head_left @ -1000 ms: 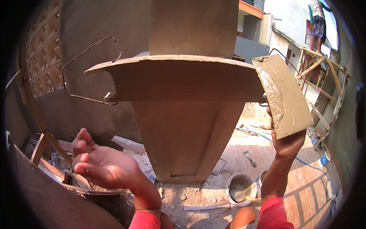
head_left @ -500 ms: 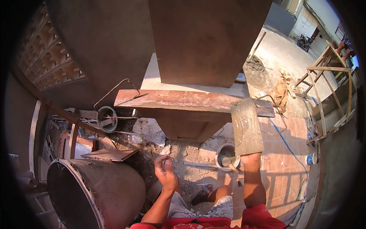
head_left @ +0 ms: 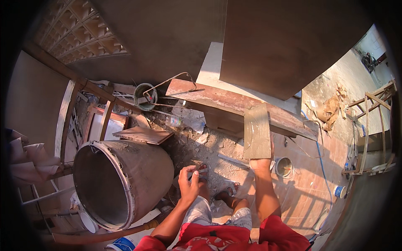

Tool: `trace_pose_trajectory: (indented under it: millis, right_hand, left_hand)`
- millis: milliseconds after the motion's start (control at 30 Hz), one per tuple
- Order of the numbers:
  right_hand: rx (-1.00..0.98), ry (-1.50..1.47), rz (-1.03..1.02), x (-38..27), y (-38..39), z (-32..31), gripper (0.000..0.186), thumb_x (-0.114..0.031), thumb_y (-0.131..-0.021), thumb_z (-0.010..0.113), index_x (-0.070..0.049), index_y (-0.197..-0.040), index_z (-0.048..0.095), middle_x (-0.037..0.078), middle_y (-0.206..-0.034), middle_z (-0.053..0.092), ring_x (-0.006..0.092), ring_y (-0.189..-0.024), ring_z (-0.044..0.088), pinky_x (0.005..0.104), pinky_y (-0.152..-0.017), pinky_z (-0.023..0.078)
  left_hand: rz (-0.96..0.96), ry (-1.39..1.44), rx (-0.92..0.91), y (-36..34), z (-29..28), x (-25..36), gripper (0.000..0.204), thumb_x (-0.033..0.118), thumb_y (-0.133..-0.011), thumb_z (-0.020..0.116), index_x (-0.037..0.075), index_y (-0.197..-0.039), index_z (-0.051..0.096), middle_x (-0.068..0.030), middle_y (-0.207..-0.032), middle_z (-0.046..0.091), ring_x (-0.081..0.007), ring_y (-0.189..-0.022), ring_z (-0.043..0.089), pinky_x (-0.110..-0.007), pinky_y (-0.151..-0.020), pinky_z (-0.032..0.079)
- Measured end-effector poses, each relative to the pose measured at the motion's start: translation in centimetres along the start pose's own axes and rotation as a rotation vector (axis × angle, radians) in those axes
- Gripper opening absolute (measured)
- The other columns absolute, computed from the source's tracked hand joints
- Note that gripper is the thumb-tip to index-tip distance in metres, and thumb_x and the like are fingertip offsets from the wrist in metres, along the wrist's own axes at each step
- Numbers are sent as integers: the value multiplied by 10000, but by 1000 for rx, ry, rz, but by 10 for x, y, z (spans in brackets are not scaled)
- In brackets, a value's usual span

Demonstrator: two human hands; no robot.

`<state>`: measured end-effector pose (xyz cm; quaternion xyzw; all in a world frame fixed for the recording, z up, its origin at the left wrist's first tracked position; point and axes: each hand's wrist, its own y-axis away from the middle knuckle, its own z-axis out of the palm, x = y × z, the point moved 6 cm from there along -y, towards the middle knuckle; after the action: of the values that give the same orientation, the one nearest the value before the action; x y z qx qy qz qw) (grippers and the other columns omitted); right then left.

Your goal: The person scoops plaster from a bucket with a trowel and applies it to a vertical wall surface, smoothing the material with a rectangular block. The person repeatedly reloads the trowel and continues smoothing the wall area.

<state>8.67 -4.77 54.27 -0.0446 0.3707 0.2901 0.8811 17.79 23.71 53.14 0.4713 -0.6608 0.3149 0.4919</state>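
- Fingers (head_left: 189, 169) of the left hand (head_left: 187, 188) curl loosely inward in the head view, close together, with the thumb standing a little apart; they pinch nothing, and the hand hangs in the air beside the rim of the big barrel (head_left: 153, 171).
- Most fingers of the right hand (head_left: 261, 164) are hidden behind the mortar-smeared board (head_left: 257, 133), so I cannot tell whether they are spread or pressed together; the hand grips this board at its near end.
- That board points away from the body, its flat face coated with wet grey-brown mortar, and its far end overlaps the front edge of the wooden plank (head_left: 217, 97); whether the two touch, I cannot tell.
- Along the foot of the square pillar (head_left: 289, 46) runs the plank, with a bent metal rod (head_left: 168, 80) over its left end.
- Just beyond that end stands a dark bucket (head_left: 137, 96).
- Near the left edge of the tiled floor (head_left: 303, 186), beside the right wrist, sits a pale pail (head_left: 292, 171).
- Toward the floor's right edge are a blue hose (head_left: 325, 173) and a small blue-and-white tub (head_left: 340, 191).
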Motion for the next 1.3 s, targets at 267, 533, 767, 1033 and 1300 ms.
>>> trace_pose_trajectory:
  millis: [267,533,767,1033,1300]
  right_hand:
    - [-95,27,11,50,-3,66,386,-236,-971,511,-15,-1284,469,93,-1152,596,173,-1028,609,329,-873,526]
    - [-76,75,27,88,-4,93,378,-211,-976,506,-4,-1290,464,85,-1159,598,164,-1009,615,308,-867,520]
    - [-71,55,35,105,-1,113,368,-210,-980,478,-11,-1289,459,96,-1150,597,178,-989,623,308,-850,527]
    - [-80,-437,370,139,11,117,420,-296,-953,522,-41,-1286,498,97,-1191,604,228,-1112,577,369,-959,480]
    - [-206,-956,634,123,34,109,511,-375,-886,597,-33,-1260,533,203,-1142,607,280,-803,625,313,-566,549]
  left_hand:
    - [-115,-115,-21,9,-36,-3,187,87,-867,607,-13,-1025,610,-138,-909,638,-249,-858,616,-362,-802,459]
    - [-215,-118,-41,8,-57,-21,202,88,-863,617,-18,-1035,616,-155,-916,644,-259,-845,625,-362,-773,473]
    - [-281,-136,-69,10,-63,-41,203,88,-860,621,-19,-1031,624,-172,-917,638,-287,-856,623,-375,-782,479]
    - [-313,-166,-112,1,-64,-34,202,94,-872,619,-34,-1028,618,-161,-902,640,-264,-821,628,-363,-758,486]
    - [-250,-199,-254,-15,-50,-3,206,110,-928,579,-45,-1060,603,-120,-934,655,-173,-875,595,-319,-810,473]
